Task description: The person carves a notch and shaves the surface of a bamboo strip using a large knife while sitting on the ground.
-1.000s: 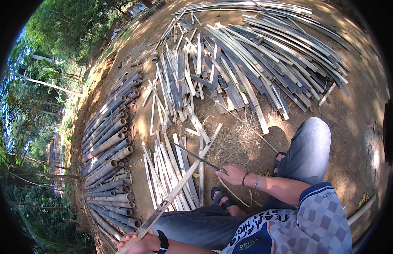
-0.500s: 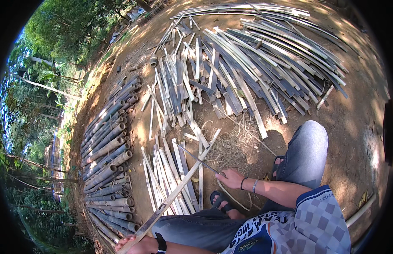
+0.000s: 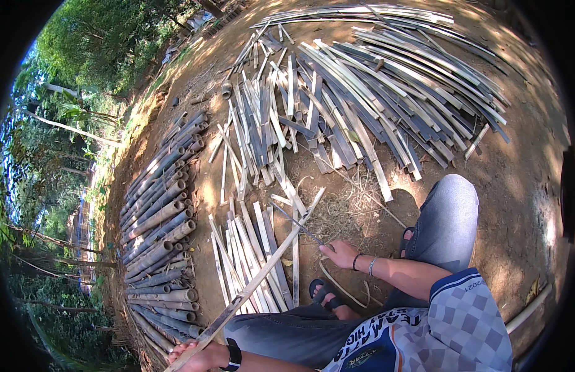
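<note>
My left hand (image 3: 199, 358) is closed around the lower end of a long split bamboo strip (image 3: 260, 274), which slants up and to the right across my left leg. Its far end rises near a patch of shavings (image 3: 337, 217). In my right hand (image 3: 342, 255) is the handle of a long, thin-bladed knife (image 3: 310, 234). The dark blade crosses the strip near its far end and seems to lie against it. Whether the edge bites into the bamboo cannot be made out.
Pale split strips (image 3: 247, 248) lie just beyond my left leg. A stack of round bamboo poles (image 3: 160, 220) stands at the left. Larger heaps of strips (image 3: 386, 93) spread over the dirt ahead. My sandalled foot (image 3: 328, 294) rests near a thin curved strip.
The knife has shifted right and slightly away from me, its tip now nearer the strip. My right hand has moved with it. The bamboo strip stays nearly where it was.
</note>
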A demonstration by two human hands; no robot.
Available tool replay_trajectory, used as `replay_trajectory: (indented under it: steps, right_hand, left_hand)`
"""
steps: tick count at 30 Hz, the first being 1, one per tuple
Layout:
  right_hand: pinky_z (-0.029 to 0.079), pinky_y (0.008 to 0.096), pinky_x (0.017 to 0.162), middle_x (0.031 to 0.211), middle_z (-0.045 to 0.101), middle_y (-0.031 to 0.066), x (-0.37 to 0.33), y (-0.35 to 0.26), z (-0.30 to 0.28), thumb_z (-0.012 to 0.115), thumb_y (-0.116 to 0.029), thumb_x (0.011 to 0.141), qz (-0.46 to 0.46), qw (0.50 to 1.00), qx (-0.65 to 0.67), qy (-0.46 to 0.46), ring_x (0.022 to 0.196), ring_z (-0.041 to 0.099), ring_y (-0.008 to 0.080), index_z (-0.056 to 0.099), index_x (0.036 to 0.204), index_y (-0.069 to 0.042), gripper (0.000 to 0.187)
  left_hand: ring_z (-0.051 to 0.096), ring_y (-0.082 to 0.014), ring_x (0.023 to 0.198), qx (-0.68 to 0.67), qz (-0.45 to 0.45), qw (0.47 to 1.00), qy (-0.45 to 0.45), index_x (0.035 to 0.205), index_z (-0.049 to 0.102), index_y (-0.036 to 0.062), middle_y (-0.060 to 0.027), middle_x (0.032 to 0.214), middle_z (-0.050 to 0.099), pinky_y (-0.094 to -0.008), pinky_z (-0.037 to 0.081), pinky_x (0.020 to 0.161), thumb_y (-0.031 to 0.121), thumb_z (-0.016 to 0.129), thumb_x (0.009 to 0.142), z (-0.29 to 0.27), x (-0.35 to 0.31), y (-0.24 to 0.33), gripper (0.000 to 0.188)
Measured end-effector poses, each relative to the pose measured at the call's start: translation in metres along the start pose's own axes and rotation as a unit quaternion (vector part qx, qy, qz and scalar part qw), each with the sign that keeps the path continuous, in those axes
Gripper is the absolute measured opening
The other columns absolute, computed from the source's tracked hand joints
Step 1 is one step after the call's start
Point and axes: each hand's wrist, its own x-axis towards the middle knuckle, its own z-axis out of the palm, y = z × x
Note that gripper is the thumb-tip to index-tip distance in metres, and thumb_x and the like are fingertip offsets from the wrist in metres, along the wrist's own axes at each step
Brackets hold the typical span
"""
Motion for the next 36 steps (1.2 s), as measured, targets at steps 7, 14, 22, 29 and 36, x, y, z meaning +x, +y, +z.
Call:
replay_trajectory:
  steps: [7,14,22,29,36]
  right_hand:
    - [0.046,0.0468,0.066,0.068,0.06,0.0241,-0.044,-0.049,-0.008,0.045,-0.049,0.092,-0.162,0.981,0.018,-0.108,0.068,0.06,0.041,0.064,0.08,0.0,0.054]
    - [0.046,0.0474,0.066,0.069,0.06,0.0243,0.007,0.01,-0.015,0.046,-0.051,0.091,-0.004,1.0,-0.014,0.016,0.07,0.059,0.0419,0.062,0.078,0.001,0.056]
    - [0.046,0.0486,0.069,0.071,0.06,0.025,-0.036,-0.034,-0.002,0.046,-0.053,0.091,-0.122,0.989,-0.013,-0.087,0.074,0.06,0.0425,0.063,0.081,-0.001,0.056]
    - [0.047,0.0481,0.069,0.069,0.06,0.025,0.019,0.028,-0.015,0.044,-0.056,0.09,0.014,0.998,-0.042,0.055,0.072,0.061,0.0419,0.064,0.078,-0.001,0.06]
    - [0.046,0.0477,0.066,0.067,0.059,0.0232,-0.02,-0.024,0.002,0.046,-0.051,0.091,-0.057,0.998,0.006,-0.039,0.071,0.061,0.0399,0.061,0.078,-0.001,0.055]
  left_hand:
    - [0.033,-0.0104,0.045,-0.015,-0.006,1.0,0.002,0.079,0.038,0.0106,-0.002,0.064,0.041,-0.0195,0.032,0.039,0.07,0.029,0.089,0.003,-0.001,0.002,0.061]
    - [0.035,-0.0103,0.046,-0.014,-0.014,1.0,0.0,0.079,0.039,0.0104,-0.0023,0.065,0.042,-0.0188,0.032,0.039,0.071,0.03,0.088,0.001,0.002,-0.001,0.062]
    - [0.033,-0.0106,0.048,-0.004,-0.012,1.0,0.011,0.079,0.04,0.0105,-0.0017,0.065,0.041,-0.0201,0.031,0.041,0.071,0.029,0.089,0.004,0.003,0.001,0.062]
    - [0.033,-0.01,0.048,-0.008,-0.007,1.0,0.002,0.077,0.039,0.0111,-0.0011,0.064,0.04,-0.02,0.03,0.042,0.07,0.028,0.089,0.011,-0.006,0.004,0.061]
    - [0.032,-0.0095,0.047,-0.001,-0.011,1.0,0.005,0.078,0.039,0.0114,-0.001,0.063,0.041,-0.0197,0.03,0.041,0.07,0.028,0.089,0.009,-0.002,0.006,0.061]
